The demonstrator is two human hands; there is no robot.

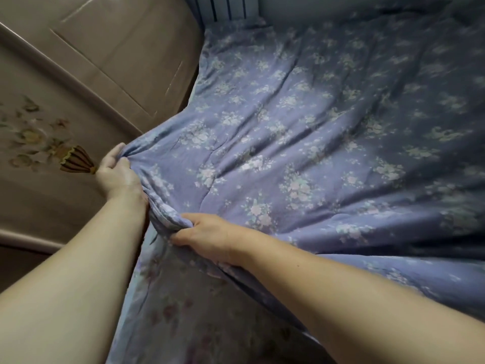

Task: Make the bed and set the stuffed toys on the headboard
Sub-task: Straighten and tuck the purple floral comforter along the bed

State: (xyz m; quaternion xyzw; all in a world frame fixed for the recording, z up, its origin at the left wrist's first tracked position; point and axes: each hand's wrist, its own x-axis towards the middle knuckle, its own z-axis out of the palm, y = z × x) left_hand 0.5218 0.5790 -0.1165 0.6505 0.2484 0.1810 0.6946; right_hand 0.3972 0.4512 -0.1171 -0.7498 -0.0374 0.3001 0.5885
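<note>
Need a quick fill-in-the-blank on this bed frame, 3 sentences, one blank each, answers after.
1. The quilt is blue with a ____ print.
2. Its bunched edge is gripped by ____ hands, the left hand and the right hand.
3. The beige panel with a painted flower motif lies on the person's ____ side of the quilt.

Missing words: floral; both; left

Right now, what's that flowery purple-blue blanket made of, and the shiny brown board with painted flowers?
The flowery purple-blue blanket looks like soft, matte woven cloth, likely cotton: it wrinkles and bunches where both hands grip it. The shiny brown board with painted flowers looks like lacquered wood or laminate: smooth, stiff, with glossy reflections.
</note>
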